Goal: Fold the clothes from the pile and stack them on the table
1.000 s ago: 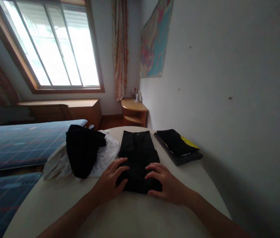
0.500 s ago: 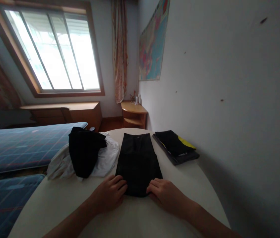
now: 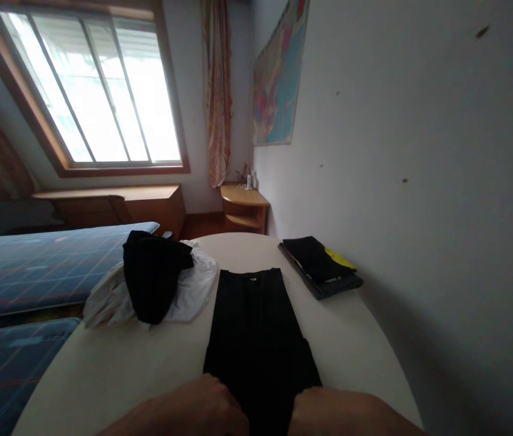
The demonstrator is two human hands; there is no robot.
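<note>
A folded black garment (image 3: pixel 256 315) lies lengthwise on the round, pale table, with a small light label at its far edge. I cannot tell what kind of garment it is. My left hand (image 3: pixel 213 402) is closed on its near left side, and my right hand (image 3: pixel 324 406) is closed on its near right side. The fingertips of both hands are hidden under the knuckles, and the garment's near end runs out of the picture between them.
At the table's left lie a crumpled black cloth (image 3: pixel 154 275) and white cloths (image 3: pixel 197 281). A folded stack of dark clothes (image 3: pixel 317 263) with a yellow patch is at the right, near the wall. Blue plaid mattresses (image 3: pixel 56 260) stand beyond the table's left edge.
Both hands have drawn the black garment toward me. Its far edge now lies nearer, and more pale tabletop shows behind it. The other clothes stay where they were.
</note>
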